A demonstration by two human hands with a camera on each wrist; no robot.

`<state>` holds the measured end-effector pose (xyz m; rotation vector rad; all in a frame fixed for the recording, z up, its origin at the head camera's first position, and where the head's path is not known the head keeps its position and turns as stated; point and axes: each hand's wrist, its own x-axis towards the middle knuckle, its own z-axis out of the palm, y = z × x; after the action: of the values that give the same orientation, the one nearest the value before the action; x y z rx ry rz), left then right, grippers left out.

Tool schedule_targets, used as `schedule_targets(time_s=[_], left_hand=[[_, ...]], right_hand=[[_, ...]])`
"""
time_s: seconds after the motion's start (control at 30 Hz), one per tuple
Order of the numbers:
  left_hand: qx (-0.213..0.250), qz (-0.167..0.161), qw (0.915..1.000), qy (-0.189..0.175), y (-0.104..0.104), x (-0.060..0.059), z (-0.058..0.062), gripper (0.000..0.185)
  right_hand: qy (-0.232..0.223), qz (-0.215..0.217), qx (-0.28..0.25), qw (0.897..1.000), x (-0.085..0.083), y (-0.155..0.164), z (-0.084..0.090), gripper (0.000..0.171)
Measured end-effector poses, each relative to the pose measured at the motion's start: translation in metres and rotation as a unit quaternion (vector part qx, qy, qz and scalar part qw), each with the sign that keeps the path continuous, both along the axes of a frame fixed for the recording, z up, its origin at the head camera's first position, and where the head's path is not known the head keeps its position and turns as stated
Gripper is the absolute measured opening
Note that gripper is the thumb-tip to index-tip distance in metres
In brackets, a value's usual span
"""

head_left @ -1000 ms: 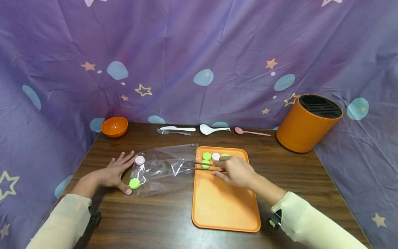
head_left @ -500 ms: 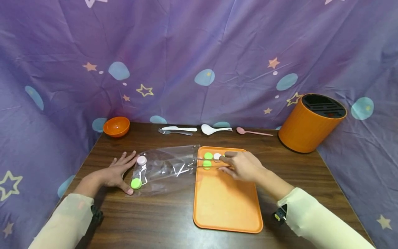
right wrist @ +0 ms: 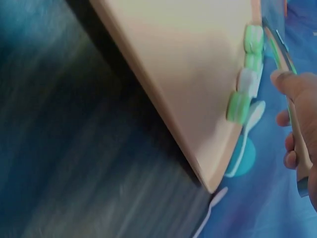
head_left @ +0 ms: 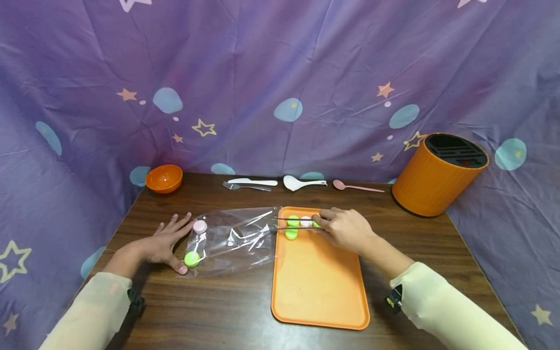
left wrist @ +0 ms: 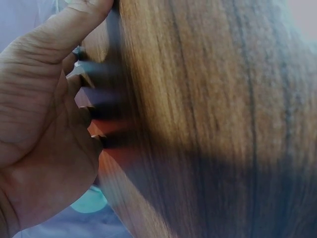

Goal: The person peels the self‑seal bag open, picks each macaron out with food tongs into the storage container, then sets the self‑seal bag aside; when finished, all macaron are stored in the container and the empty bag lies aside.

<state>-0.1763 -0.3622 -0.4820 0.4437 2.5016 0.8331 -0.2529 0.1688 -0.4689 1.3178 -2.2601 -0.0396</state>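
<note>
On the orange tray [head_left: 319,287] sit 4 macarons [head_left: 291,234] – right hand [head_left: 345,228] grips tongs [head_left: 293,223] over them, left hand [head_left: 164,243] flat, pressing the 2-macaron bag [head_left: 232,240].

Dark wood table [head_left: 227,301]: tray [head_left: 315,287], plastic bag [head_left: 232,240], bowl [head_left: 164,178], fork [head_left: 245,186], knife [head_left: 253,181], two spoons [head_left: 302,183], knife block [head_left: 437,174].
</note>
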Motion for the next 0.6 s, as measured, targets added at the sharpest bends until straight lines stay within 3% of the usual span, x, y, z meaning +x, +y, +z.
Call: schedule_targets(time_s=[0.2,0.47,0.6], left_hand=[[-0.001,-0.002,1.0,-0.004,0.0,-0.001,-0.004,0.143],[0.056,-0.016,0.9982,0.016,-0.008,0.0,-0.019,0.142],[0.045,-0.007,0.9989,0.011,-0.009,-0.001,-0.017,0.143]], right_hand=[[-0.013,-0.018,0.02,1.0,0.004,-0.01,-0.008,0.033],[-0.019,-0.025,-0.005,1.0,0.003,0.003,-0.005,0.028],[-0.014,-0.009,-0.009,1.0,0.004,0.01,-0.005,0.028]])
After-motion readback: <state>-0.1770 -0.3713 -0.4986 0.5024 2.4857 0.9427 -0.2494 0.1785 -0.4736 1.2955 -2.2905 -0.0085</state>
